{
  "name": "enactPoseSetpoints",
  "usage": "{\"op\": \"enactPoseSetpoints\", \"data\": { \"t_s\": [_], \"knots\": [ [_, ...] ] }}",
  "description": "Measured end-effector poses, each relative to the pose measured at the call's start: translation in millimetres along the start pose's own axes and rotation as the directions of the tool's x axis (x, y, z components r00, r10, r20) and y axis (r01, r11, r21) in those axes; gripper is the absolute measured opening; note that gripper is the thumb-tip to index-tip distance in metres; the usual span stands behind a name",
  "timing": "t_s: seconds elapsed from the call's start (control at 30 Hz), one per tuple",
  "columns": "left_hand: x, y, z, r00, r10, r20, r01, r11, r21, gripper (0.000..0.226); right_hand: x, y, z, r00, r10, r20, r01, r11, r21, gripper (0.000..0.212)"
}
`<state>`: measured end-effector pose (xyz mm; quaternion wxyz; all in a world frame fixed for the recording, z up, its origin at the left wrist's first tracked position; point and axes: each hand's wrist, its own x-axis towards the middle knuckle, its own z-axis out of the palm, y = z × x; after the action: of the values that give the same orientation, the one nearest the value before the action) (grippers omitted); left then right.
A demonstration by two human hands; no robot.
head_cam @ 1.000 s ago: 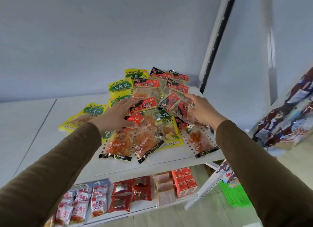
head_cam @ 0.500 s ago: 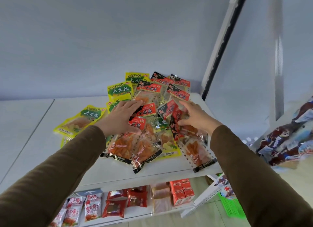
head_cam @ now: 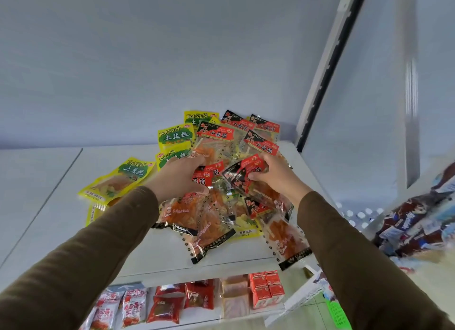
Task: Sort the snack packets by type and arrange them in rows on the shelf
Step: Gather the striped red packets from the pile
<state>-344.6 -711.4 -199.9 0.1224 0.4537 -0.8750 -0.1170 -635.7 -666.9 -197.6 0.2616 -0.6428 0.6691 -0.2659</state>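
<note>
The right hand (head_cam: 275, 176) pinches a red packet (head_cam: 242, 174); the left hand (head_cam: 178, 179) grips another red one (head_cam: 205, 176). Lift slowly so neighbors stay put.

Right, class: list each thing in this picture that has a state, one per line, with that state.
Left hand: fingers curled on red packets in the pile.
Right hand: pinching a red packet, lifted and tilted.
Pile: mixed, overlapping, unsorted.
Yellow packets: flat, at the pile's left.
Shelf: holds the pile on its right part.
Lower shelf: goods in rows.
</note>
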Motion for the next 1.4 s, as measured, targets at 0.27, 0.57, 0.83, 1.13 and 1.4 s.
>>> {"op": "enactPoseSetpoints", "data": {
  "t_s": [0.27,0.57,0.83,1.13,1.4],
  "knots": [
    [10,-7,-25,0.994,-0.110,-0.004,0.105,0.964,-0.245,0.030,11,-18,-13,0.988,-0.046,-0.148,0.081,0.967,0.240,0.039],
    [35,-17,-71,0.967,-0.188,-0.172,0.116,0.926,-0.359,0.011,36,-56,-47,0.944,-0.036,-0.328,0.219,0.812,0.540,0.013],
    [53,-22,-96,0.956,-0.214,-0.199,0.136,0.928,-0.347,0.022,55,-91,-83,0.899,-0.062,-0.433,0.361,0.665,0.653,0.010],
    [69,-23,-101,0.955,-0.237,-0.178,0.148,0.901,-0.408,0.015,60,-103,-28,0.985,-0.069,0.160,-0.087,0.602,0.794,0.034],
    [71,-16,-100,0.965,-0.217,-0.145,0.142,0.903,-0.406,0.009,65,-102,23,0.995,-0.016,0.093,-0.063,0.618,0.784,0.026]
  ]
}}
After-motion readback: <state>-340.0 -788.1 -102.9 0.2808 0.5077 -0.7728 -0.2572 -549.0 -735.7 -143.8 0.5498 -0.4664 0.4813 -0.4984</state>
